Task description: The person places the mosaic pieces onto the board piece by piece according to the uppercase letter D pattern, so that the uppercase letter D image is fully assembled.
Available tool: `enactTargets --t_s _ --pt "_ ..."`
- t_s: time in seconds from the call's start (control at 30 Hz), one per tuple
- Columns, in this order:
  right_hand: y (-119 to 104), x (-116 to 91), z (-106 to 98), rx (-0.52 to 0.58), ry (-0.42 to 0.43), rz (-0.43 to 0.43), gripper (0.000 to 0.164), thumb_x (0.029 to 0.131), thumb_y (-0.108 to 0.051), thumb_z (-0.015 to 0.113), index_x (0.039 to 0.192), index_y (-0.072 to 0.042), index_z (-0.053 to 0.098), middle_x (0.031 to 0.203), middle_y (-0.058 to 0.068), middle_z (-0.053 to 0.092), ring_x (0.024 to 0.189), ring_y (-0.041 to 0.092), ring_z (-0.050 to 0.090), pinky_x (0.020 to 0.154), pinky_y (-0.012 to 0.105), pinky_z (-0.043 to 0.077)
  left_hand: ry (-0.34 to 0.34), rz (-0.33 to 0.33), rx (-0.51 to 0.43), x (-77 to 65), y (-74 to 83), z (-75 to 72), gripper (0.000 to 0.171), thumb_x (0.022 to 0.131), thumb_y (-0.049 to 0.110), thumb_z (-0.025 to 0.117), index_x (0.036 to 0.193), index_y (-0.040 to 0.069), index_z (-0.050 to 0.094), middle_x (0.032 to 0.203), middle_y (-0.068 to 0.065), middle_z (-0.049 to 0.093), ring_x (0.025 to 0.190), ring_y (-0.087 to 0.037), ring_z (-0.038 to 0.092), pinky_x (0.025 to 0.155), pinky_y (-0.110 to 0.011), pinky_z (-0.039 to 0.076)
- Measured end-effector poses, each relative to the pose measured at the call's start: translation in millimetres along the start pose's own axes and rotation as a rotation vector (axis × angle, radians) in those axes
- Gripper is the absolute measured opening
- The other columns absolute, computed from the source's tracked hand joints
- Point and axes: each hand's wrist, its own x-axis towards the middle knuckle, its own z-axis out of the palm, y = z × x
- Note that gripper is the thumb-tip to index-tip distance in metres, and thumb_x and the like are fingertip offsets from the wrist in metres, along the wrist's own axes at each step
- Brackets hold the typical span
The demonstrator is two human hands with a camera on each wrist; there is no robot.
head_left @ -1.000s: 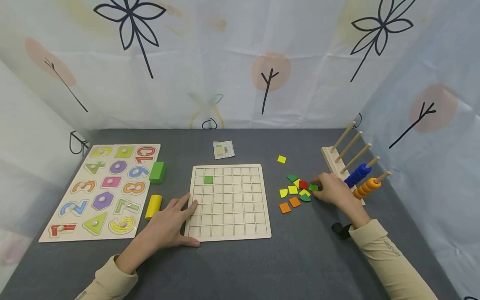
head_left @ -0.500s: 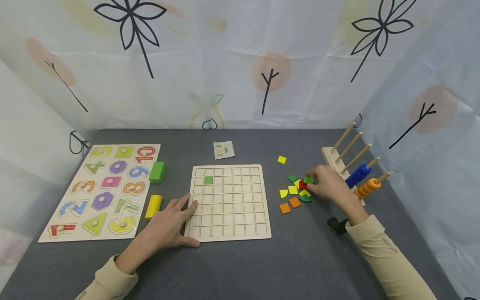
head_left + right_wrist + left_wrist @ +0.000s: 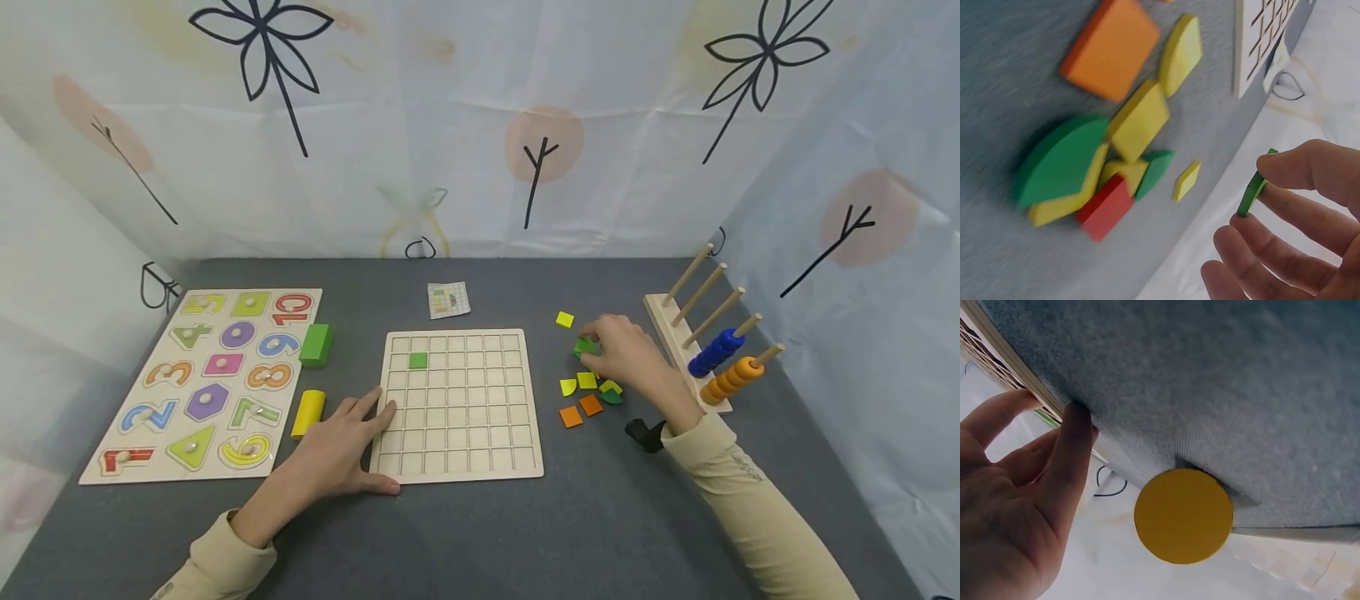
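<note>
My left hand [image 3: 337, 446] rests against the left edge of a pale wooden grid board [image 3: 467, 414], fingers and thumb spread along it. A single green square tile [image 3: 417, 360] sits in a cell near the board's upper left. To the right of the board, my right hand [image 3: 628, 352] pinches a green tile [image 3: 1252, 192] between thumb and fingers, raised over the loose pieces. Beneath it in the right wrist view lie a red tile [image 3: 1107, 209], a dark green curved piece [image 3: 1060, 162], a yellow tile [image 3: 1140, 122] and an orange tile [image 3: 1113, 50].
A number-and-shape puzzle board [image 3: 161, 367] lies at the left, beside a green block [image 3: 316, 345] and a yellow cylinder [image 3: 308, 414]. A small printed card [image 3: 448, 300] lies behind the grid board. A wooden peg stand [image 3: 675, 333] with blue and orange beads stands at the right.
My right hand has moved left and away from me over the loose pieces, carrying the green tile from beside the peg stand. My left hand has stayed at the board's edge.
</note>
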Motion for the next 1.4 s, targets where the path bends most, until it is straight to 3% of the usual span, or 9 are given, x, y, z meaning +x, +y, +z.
enactTargets --t_s 0.1,0.37,0.47,0.53,0.67,0.83,1.13,1.27,1.4 --pt "-7.9 4.3 3.3 0.006 0.012 -0.018 0.034 0.091 -0.007 0.068 0.123 0.004 0.071 0.118 0.028 0.069 0.047 0.011 0.032 0.046 0.023 0.028 0.003 0.005 -0.003 -0.8 -0.3 -0.5 0.107 0.064 0.068 0.087 0.148 0.009 0.055 0.157 -0.023 0.045 0.128 -0.037 0.054 0.067 -0.041 0.057" --pt "-28.9 16.1 10.9 0.038 0.034 -0.074 0.033 0.091 -0.007 0.069 0.122 0.003 0.072 0.121 0.026 0.069 0.044 0.009 0.023 0.046 0.022 0.021 0.024 0.000 -0.010 -0.5 0.6 -1.4 0.105 0.064 0.068 0.087 0.146 0.011 0.057 0.156 -0.022 0.047 0.132 -0.040 0.054 0.077 -0.049 0.059" --pt "-37.9 21.1 15.8 0.046 0.030 -0.090 0.033 0.091 -0.008 0.070 0.122 0.003 0.072 0.119 0.025 0.069 0.046 0.012 0.028 0.046 0.022 0.022 0.030 -0.004 -0.009 0.2 0.7 -1.0 0.105 0.063 0.068 0.088 0.146 0.011 0.057 0.156 -0.022 0.047 0.132 -0.041 0.054 0.077 -0.050 0.059" --pt "-43.9 24.3 19.2 0.046 0.028 -0.102 0.033 0.091 -0.009 0.070 0.122 0.003 0.072 0.118 0.024 0.069 0.053 0.015 0.044 0.049 0.023 0.025 0.031 -0.007 -0.006 0.7 0.9 -0.6 0.105 0.063 0.067 0.088 0.146 0.011 0.057 0.155 -0.022 0.047 0.131 -0.040 0.054 0.076 -0.050 0.060" --pt "-56.2 31.1 25.0 0.051 0.013 -0.122 0.033 0.089 -0.007 0.068 0.121 0.001 0.073 0.116 0.021 0.070 0.085 0.026 0.063 0.053 0.024 0.029 0.034 -0.008 0.004 1.7 1.4 -0.3 0.105 0.062 0.068 0.088 0.145 0.011 0.058 0.155 -0.021 0.048 0.130 -0.040 0.055 0.074 -0.048 0.060" --pt "-70.7 40.9 32.3 0.035 -0.005 -0.157 0.033 0.086 -0.003 0.063 0.116 -0.002 0.076 0.111 0.016 0.072 0.097 0.029 0.066 0.056 0.023 0.035 0.036 -0.010 0.009 1.5 1.7 -0.1 0.106 0.061 0.068 0.088 0.145 0.011 0.058 0.155 -0.022 0.048 0.129 -0.040 0.055 0.073 -0.047 0.060" --pt "-92.6 57.8 49.5 0.027 -0.040 -0.180 0.035 0.089 -0.004 0.064 0.122 -0.005 0.075 0.120 0.015 0.072 0.105 0.031 0.070 0.049 0.023 0.023 0.032 -0.011 0.008 1.8 1.1 -0.9 0.106 0.061 0.067 0.089 0.145 0.011 0.058 0.154 -0.022 0.048 0.126 -0.039 0.055 0.076 -0.048 0.059" --pt "-104.8 64.5 56.1 0.028 -0.064 -0.180 0.036 0.089 -0.005 0.064 0.123 -0.007 0.074 0.122 0.014 0.072 0.088 0.023 0.068 0.048 0.023 0.021 0.025 -0.015 0.009 1.9 0.9 -0.7 0.106 0.061 0.068 0.088 0.145 0.012 0.058 0.154 -0.022 0.048 0.127 -0.039 0.055 0.076 -0.048 0.059" --pt "-116.4 71.9 63.5 0.031 -0.082 -0.195 0.036 0.088 -0.004 0.064 0.122 -0.009 0.075 0.120 0.012 0.074 0.062 0.011 0.039 0.049 0.024 0.017 0.019 -0.022 0.007 2.9 0.7 -0.6 0.105 0.061 0.068 0.088 0.145 0.012 0.058 0.155 -0.022 0.048 0.127 -0.039 0.054 0.079 -0.050 0.060"
